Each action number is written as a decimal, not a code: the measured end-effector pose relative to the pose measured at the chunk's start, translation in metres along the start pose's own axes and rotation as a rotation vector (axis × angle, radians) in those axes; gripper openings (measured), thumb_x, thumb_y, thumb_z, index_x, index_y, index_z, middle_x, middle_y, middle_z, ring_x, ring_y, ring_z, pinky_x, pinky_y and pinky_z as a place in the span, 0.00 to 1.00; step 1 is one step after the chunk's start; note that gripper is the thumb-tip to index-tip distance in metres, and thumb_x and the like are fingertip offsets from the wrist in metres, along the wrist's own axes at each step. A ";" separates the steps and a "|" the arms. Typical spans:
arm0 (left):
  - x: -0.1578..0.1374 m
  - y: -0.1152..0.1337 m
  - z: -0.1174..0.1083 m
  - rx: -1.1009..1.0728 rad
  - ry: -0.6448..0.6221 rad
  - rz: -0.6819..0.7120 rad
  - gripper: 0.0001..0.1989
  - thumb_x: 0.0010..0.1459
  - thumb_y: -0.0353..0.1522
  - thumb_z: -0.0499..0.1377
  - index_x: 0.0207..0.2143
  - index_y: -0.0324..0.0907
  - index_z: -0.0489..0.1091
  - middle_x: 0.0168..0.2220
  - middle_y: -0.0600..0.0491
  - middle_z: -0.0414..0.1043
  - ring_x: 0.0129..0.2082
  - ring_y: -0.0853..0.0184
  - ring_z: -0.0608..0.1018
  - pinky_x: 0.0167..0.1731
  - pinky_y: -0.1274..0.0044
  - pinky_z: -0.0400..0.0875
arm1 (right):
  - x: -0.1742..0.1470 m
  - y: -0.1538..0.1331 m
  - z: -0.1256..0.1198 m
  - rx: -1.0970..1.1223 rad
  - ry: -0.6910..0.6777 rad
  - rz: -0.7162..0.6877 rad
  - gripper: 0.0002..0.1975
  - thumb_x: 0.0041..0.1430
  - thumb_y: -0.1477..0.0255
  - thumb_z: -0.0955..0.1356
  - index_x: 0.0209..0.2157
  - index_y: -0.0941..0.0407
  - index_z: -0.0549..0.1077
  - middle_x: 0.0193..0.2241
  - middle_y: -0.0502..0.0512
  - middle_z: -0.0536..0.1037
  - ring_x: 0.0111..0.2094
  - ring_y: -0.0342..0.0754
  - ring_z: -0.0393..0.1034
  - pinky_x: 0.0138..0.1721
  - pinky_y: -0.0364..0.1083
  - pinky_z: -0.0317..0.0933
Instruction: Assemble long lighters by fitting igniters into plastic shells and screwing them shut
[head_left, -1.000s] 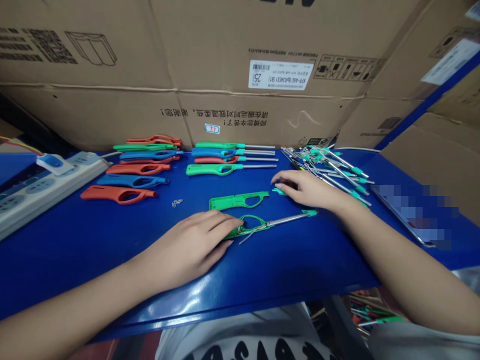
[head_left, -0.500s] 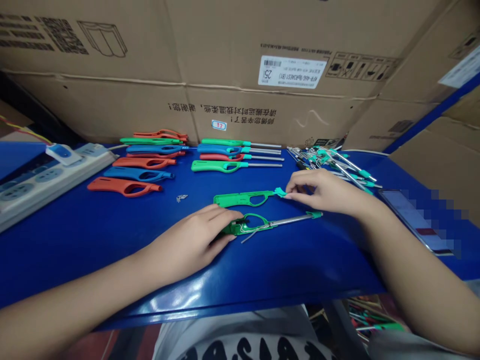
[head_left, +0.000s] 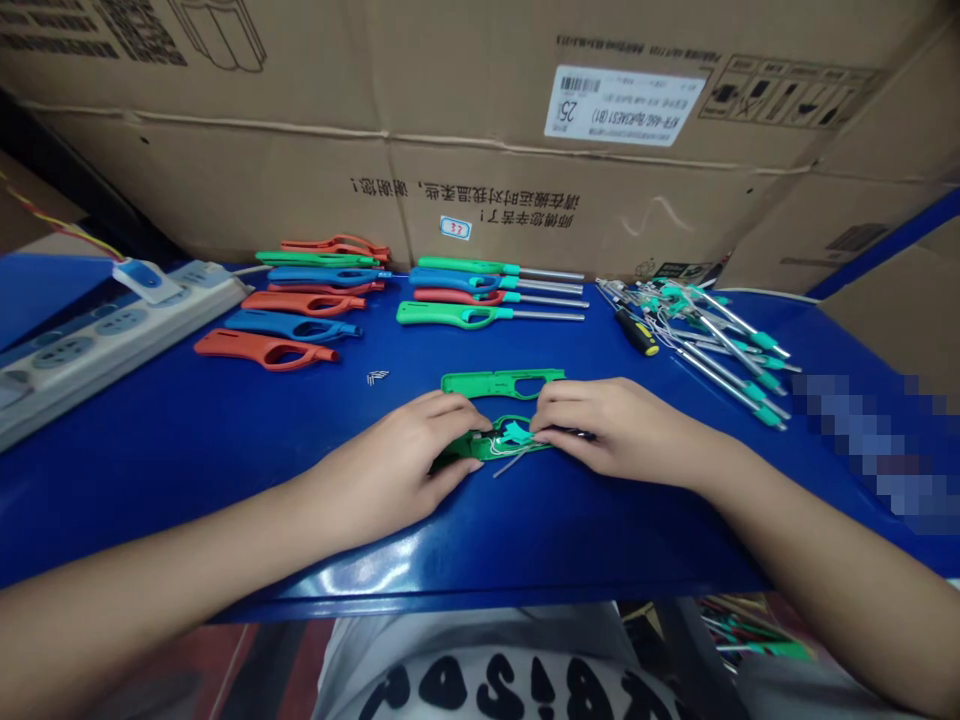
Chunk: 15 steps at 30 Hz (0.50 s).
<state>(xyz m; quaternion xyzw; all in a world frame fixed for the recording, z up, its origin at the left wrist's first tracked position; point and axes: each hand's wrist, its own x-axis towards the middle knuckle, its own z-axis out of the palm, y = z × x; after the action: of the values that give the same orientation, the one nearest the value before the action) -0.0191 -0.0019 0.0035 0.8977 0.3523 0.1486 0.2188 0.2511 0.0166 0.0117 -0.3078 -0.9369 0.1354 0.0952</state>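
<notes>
Right fingers (head_left: 561,412), pointing left, pinch teal piece (head_left: 514,433)

Bare to the lower left edge, the left forearm (head_left: 172,575) slants up toward the middle of the frame, its wrist (head_left: 319,510) nearly straight and the left hand (head_left: 409,455) back upward, fingers bent rightward above and thumb (head_left: 461,470) below in a grip. From the lower right, the right forearm (head_left: 817,570) rises leftward to a wrist (head_left: 709,450) that turns toward the centre, where the right hand (head_left: 615,425) curls its fingers and brings thumb and forefinger together in a pinch, just beside the left fingertips. The torso (head_left: 480,640) shows at the bottom centre, between the arms.
</notes>
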 end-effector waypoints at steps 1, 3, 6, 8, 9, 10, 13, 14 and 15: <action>0.000 0.000 0.000 -0.001 0.000 0.000 0.12 0.66 0.29 0.59 0.51 0.41 0.74 0.50 0.48 0.75 0.53 0.60 0.76 0.56 0.66 0.72 | 0.001 0.000 0.002 -0.006 0.002 -0.004 0.08 0.71 0.71 0.64 0.40 0.55 0.76 0.38 0.53 0.77 0.37 0.46 0.73 0.36 0.44 0.61; 0.001 -0.001 0.000 -0.006 0.002 0.001 0.12 0.66 0.30 0.59 0.52 0.41 0.74 0.50 0.48 0.75 0.53 0.60 0.76 0.57 0.66 0.72 | 0.002 0.000 0.005 -0.013 0.018 -0.025 0.09 0.72 0.70 0.63 0.41 0.55 0.74 0.39 0.53 0.77 0.37 0.45 0.73 0.35 0.43 0.60; 0.001 -0.001 0.000 -0.028 0.006 -0.007 0.13 0.66 0.30 0.59 0.52 0.40 0.74 0.50 0.47 0.74 0.52 0.60 0.76 0.56 0.67 0.72 | 0.003 -0.001 0.011 -0.047 0.064 -0.075 0.10 0.73 0.70 0.61 0.41 0.56 0.73 0.38 0.54 0.76 0.35 0.45 0.70 0.34 0.43 0.59; 0.001 -0.001 -0.001 -0.050 0.006 -0.019 0.12 0.66 0.30 0.60 0.51 0.40 0.75 0.50 0.48 0.74 0.51 0.61 0.77 0.56 0.68 0.72 | 0.003 -0.002 0.013 -0.090 0.091 -0.109 0.11 0.73 0.71 0.60 0.40 0.57 0.72 0.37 0.55 0.75 0.33 0.45 0.69 0.32 0.43 0.57; 0.001 -0.001 -0.001 -0.060 0.004 -0.025 0.12 0.65 0.30 0.60 0.50 0.41 0.75 0.49 0.48 0.75 0.51 0.61 0.77 0.55 0.68 0.73 | 0.003 -0.002 0.014 -0.112 0.097 -0.125 0.11 0.73 0.72 0.59 0.40 0.57 0.72 0.37 0.55 0.75 0.32 0.45 0.68 0.31 0.43 0.56; 0.001 -0.001 -0.001 -0.068 0.002 -0.031 0.12 0.65 0.30 0.60 0.50 0.41 0.75 0.49 0.49 0.75 0.50 0.61 0.78 0.55 0.68 0.73 | 0.003 -0.003 0.015 -0.135 0.100 -0.138 0.11 0.73 0.72 0.59 0.40 0.57 0.72 0.36 0.55 0.75 0.32 0.45 0.67 0.30 0.43 0.55; 0.001 -0.001 -0.002 -0.075 -0.003 -0.037 0.11 0.63 0.29 0.61 0.48 0.41 0.76 0.48 0.50 0.76 0.49 0.61 0.78 0.54 0.69 0.74 | 0.003 -0.007 0.015 -0.187 0.101 -0.152 0.12 0.73 0.73 0.58 0.39 0.58 0.72 0.36 0.56 0.75 0.29 0.45 0.65 0.27 0.44 0.53; 0.001 -0.001 -0.002 -0.073 -0.001 -0.035 0.10 0.63 0.29 0.61 0.47 0.41 0.76 0.48 0.50 0.76 0.49 0.62 0.78 0.53 0.69 0.74 | 0.003 -0.007 0.015 -0.193 0.095 -0.150 0.13 0.74 0.72 0.58 0.39 0.58 0.72 0.36 0.55 0.75 0.29 0.45 0.64 0.27 0.44 0.52; 0.001 -0.001 -0.001 -0.070 0.001 -0.033 0.10 0.63 0.29 0.61 0.47 0.41 0.76 0.48 0.50 0.76 0.49 0.62 0.78 0.53 0.69 0.74 | 0.004 -0.008 0.015 -0.193 0.084 -0.145 0.13 0.74 0.72 0.58 0.39 0.58 0.72 0.35 0.55 0.74 0.29 0.45 0.64 0.27 0.45 0.53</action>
<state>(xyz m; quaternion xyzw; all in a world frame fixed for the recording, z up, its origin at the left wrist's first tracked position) -0.0196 -0.0006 0.0045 0.8835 0.3616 0.1576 0.2525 0.2397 0.0095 0.0001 -0.2522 -0.9606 0.0245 0.1140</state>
